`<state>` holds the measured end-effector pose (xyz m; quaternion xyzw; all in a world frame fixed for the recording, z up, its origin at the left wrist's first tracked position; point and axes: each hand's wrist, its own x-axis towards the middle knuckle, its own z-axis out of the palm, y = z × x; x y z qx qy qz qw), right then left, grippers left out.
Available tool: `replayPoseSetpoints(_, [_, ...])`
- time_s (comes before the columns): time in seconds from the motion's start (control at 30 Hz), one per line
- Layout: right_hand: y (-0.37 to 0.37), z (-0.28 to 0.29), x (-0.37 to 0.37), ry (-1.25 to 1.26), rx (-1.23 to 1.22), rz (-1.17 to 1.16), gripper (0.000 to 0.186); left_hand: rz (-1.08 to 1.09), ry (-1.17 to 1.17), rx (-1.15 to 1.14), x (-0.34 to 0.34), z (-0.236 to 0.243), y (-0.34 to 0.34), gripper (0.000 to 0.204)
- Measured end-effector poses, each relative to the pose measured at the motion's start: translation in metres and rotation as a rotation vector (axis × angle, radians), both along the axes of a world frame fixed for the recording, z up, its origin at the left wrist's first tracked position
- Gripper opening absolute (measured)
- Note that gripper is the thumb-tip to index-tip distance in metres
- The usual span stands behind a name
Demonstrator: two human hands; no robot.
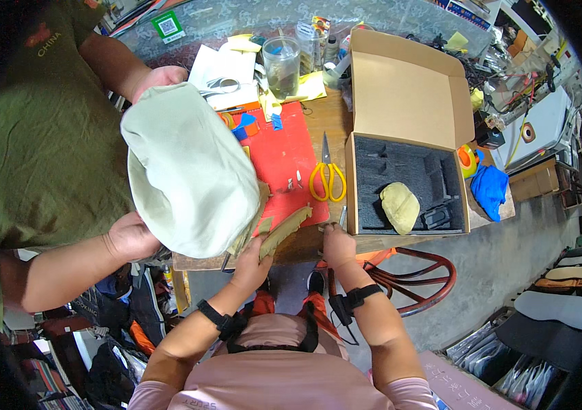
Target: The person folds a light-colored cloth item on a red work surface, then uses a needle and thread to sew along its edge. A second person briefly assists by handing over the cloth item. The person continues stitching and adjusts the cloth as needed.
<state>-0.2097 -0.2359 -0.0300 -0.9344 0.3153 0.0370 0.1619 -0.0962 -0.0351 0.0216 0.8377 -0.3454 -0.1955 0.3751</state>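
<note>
My left hand point(250, 265) is closed on a curved strip of tan material point(285, 232) at the table's front edge. To its right, my right hand point(339, 247) is closed beside the box, with a thin metallic thing point(343, 217) sticking up from its fingers; its kind is too small to tell. At the left, a person in a green shirt holds a pale grey-green fabric piece point(192, 171), rounded like a cap or cover, in both hands. Its lower right edge comes close to my left hand. Yellow-handled scissors point(327, 179) lie beyond my hands, partly over a red board point(289, 150).
An open cardboard box point(407, 89) lined with dark foam holds a pale yellow cloth bundle point(400, 207). Behind stand a clear plastic cup point(282, 65) and white paper point(217, 67). A blue cloth point(490, 191) lies at the right; a red-brown metal wheel point(434, 290) stands below the table.
</note>
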Motion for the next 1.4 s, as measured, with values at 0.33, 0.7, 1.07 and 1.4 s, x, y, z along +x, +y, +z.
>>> replayPoseSetpoints(0.33, [-0.010, 0.003, 0.019, 0.323, -0.185, 0.462, 0.020, 0.029, 0.090, -0.006, 0.000, 0.003, 0.000, 0.039])
replayPoseSetpoints(0.7, [-0.009, -0.007, 0.025, 0.383, -0.194, 0.458, 0.022, 0.037, 0.062, -0.064, 0.000, -0.007, 0.003, 0.037])
replayPoseSetpoints(1.07, [0.002, 0.033, 0.007, -0.202, 0.093, 0.016, 0.011, 0.074, -0.016, -0.081, -0.001, 0.002, -0.002, 0.041])
replayPoseSetpoints(1.4, [0.028, 0.021, -0.057, -0.805, 1.473, -0.822, 0.005, -0.041, -0.263, 0.072, -0.002, -0.025, -0.052, 0.055])
